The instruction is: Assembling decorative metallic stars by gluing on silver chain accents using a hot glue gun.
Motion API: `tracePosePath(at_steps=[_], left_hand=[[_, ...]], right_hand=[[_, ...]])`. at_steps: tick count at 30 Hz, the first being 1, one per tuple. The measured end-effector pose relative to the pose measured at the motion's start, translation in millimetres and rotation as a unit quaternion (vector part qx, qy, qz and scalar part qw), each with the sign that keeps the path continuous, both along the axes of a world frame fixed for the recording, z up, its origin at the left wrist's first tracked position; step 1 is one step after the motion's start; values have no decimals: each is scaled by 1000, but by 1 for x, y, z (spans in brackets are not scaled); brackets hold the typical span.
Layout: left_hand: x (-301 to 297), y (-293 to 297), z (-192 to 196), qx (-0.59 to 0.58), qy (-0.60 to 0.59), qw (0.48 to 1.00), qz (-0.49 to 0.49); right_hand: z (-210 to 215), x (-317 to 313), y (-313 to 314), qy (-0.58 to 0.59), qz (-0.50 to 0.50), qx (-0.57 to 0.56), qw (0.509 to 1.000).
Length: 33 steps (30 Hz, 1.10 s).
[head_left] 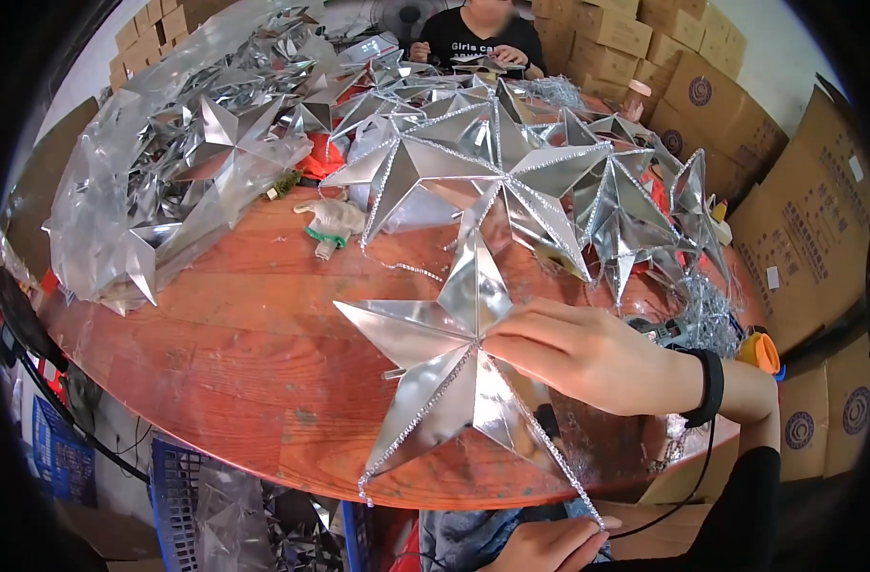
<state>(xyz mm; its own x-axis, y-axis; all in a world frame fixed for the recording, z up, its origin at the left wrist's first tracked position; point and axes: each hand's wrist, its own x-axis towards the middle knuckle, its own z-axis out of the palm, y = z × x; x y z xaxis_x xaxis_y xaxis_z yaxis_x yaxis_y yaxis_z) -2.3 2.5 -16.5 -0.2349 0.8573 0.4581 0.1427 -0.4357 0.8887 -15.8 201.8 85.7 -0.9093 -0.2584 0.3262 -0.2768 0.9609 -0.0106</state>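
A large silver five-pointed star (pixel 420 357) is tilted up in front of me, over the table's near edge. My right hand (pixel 587 357), with a black band at the wrist, has its fingers closed at the star's centre; its thumb is hidden. Sparkly silver trim (pixel 535 424) runs from the centre along the two lower ridges, while the upper points look bare. At the bottom, my left hand (pixel 554 545) pinches the trim's end by the lower-right tip. A short strand of trim dangles from the lower-left tip.
Trimmed stars (pixel 501 176) pile up behind mine on the red-brown table (pixel 235 353). A clear plastic bag (pixel 92 210) of silver stars fills the left. Beside it lies a cream glove (pixel 330 219). Tangled trim (pixel 709 319) sits right. Another person works across the table; a blue basket (pixel 177 496) stands below.
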Motion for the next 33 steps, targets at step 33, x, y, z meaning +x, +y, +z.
tracePosePath(at_steps=[33], left_hand=[[5,3,-29,-135,3,991,5]], right_hand=[[-10,2,-2,30,-23,6,999]])
